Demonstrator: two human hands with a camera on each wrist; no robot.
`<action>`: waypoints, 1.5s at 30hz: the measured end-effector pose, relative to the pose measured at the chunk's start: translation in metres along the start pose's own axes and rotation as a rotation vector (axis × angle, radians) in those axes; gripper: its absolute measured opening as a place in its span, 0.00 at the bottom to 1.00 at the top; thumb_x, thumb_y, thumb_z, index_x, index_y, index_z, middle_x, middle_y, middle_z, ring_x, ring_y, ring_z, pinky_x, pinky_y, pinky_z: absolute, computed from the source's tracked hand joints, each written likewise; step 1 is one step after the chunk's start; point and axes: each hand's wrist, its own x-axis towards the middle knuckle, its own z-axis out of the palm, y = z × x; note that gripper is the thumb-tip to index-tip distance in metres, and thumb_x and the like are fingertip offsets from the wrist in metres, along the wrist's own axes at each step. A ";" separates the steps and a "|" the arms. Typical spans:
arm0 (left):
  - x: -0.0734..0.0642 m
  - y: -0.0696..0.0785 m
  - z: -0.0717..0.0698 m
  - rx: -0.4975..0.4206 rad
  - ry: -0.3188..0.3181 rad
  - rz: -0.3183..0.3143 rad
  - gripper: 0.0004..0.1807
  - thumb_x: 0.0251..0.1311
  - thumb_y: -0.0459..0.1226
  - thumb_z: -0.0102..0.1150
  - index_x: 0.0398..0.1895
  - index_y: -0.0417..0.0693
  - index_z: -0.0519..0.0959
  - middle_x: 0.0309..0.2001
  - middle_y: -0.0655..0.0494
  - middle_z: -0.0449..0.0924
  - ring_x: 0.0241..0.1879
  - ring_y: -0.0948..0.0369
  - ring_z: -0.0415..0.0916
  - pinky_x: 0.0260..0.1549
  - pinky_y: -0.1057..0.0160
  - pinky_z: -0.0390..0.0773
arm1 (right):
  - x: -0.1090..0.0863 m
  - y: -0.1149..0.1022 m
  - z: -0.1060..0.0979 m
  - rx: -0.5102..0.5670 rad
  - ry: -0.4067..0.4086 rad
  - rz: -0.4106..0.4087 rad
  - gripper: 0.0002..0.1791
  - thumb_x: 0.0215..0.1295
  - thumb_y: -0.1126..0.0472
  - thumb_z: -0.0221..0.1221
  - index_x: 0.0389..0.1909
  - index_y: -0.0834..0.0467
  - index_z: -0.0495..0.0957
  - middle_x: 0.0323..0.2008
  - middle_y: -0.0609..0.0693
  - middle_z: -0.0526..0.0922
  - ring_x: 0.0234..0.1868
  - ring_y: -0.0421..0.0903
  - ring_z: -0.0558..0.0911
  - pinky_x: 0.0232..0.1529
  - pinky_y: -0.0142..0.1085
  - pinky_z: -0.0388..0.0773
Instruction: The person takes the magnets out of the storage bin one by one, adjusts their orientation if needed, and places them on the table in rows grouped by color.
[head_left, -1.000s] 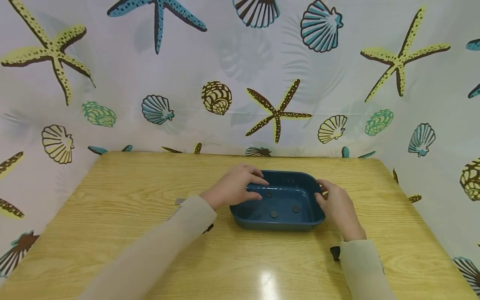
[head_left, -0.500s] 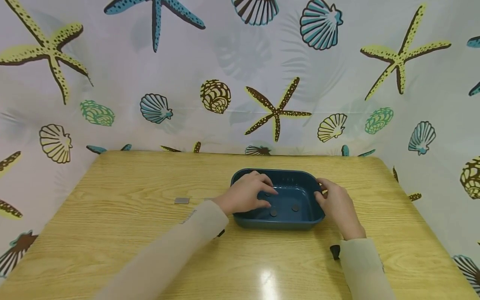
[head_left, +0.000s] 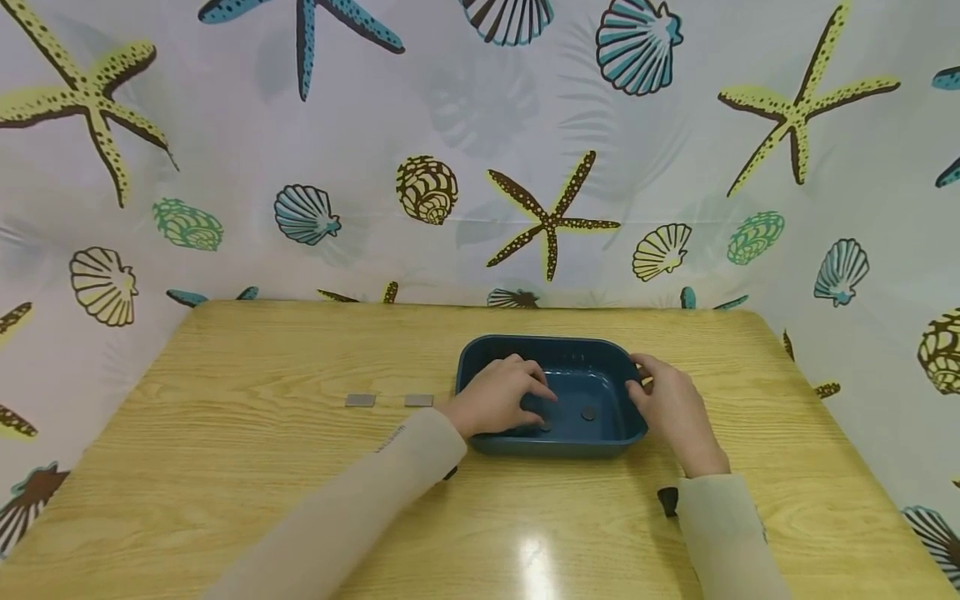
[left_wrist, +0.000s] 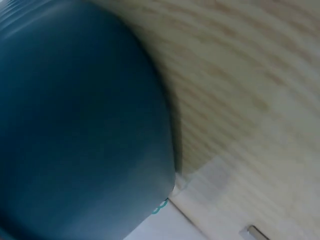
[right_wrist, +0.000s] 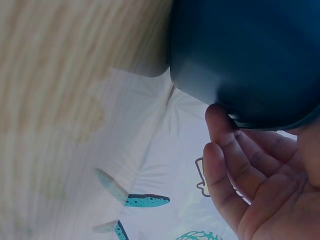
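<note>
In the blue basin (head_left: 557,448) right of frame centre, a small disc (head_left: 546,427) lies just right of the nearer left hand (head_left: 504,392), thumb and fingers apart, while the right hand (head_left: 672,407) grips the basin's right end.

The left hand (head_left: 501,395) has moved farther into the blue tub (head_left: 555,448); two grey pieces (head_left: 361,401) show.

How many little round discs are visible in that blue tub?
2: one disc lies right of centre on the floor of the blue tub; the other disc is close beside the left hand, which may hide more.
</note>
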 end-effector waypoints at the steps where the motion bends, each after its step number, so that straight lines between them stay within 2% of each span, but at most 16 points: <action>1: 0.000 0.000 0.001 0.004 -0.003 0.001 0.19 0.61 0.44 0.73 0.55 0.55 0.88 0.58 0.52 0.82 0.56 0.52 0.75 0.59 0.50 0.75 | 0.000 0.000 0.000 0.000 0.000 -0.001 0.25 0.76 0.62 0.57 0.71 0.63 0.71 0.58 0.66 0.82 0.52 0.59 0.86 0.48 0.49 0.87; 11: 0.006 0.001 0.009 0.037 -0.046 -0.032 0.17 0.60 0.45 0.74 0.52 0.58 0.89 0.57 0.54 0.82 0.55 0.53 0.74 0.56 0.51 0.76 | 0.000 0.001 0.000 0.000 0.000 0.006 0.25 0.77 0.62 0.56 0.71 0.63 0.70 0.58 0.66 0.82 0.51 0.58 0.86 0.47 0.48 0.87; 21: 0.009 -0.001 0.012 -0.044 -0.042 -0.079 0.10 0.58 0.44 0.75 0.43 0.57 0.92 0.54 0.54 0.81 0.52 0.54 0.74 0.53 0.53 0.75 | 0.000 -0.002 -0.001 0.001 -0.008 0.005 0.25 0.77 0.62 0.56 0.72 0.62 0.70 0.58 0.65 0.82 0.51 0.58 0.86 0.47 0.48 0.86; 28: 0.013 -0.003 0.015 -0.056 -0.040 -0.101 0.08 0.58 0.46 0.76 0.38 0.58 0.92 0.53 0.55 0.80 0.52 0.54 0.74 0.56 0.51 0.75 | 0.000 -0.002 -0.001 -0.003 -0.015 0.014 0.25 0.77 0.62 0.56 0.72 0.62 0.70 0.59 0.65 0.82 0.53 0.58 0.86 0.48 0.48 0.86; 32: 0.013 -0.005 0.014 -0.051 -0.020 -0.094 0.07 0.59 0.47 0.75 0.37 0.59 0.91 0.53 0.56 0.80 0.53 0.55 0.74 0.58 0.51 0.75 | 0.000 -0.003 -0.001 -0.003 -0.013 0.015 0.26 0.77 0.61 0.56 0.72 0.62 0.70 0.59 0.65 0.82 0.53 0.59 0.86 0.49 0.49 0.86; 39: 0.010 -0.008 0.006 -0.044 0.055 -0.070 0.07 0.61 0.46 0.73 0.38 0.56 0.91 0.53 0.55 0.80 0.52 0.54 0.74 0.51 0.55 0.75 | 0.000 -0.004 -0.001 -0.001 -0.024 0.013 0.26 0.78 0.61 0.55 0.73 0.62 0.69 0.60 0.66 0.81 0.54 0.59 0.86 0.50 0.50 0.85; 45: 0.006 -0.005 -0.004 -0.032 0.068 -0.063 0.08 0.61 0.47 0.73 0.39 0.56 0.91 0.55 0.54 0.80 0.53 0.53 0.73 0.54 0.52 0.74 | -0.002 -0.003 -0.001 -0.001 -0.015 0.009 0.26 0.77 0.61 0.56 0.72 0.62 0.70 0.59 0.66 0.82 0.53 0.59 0.86 0.49 0.50 0.86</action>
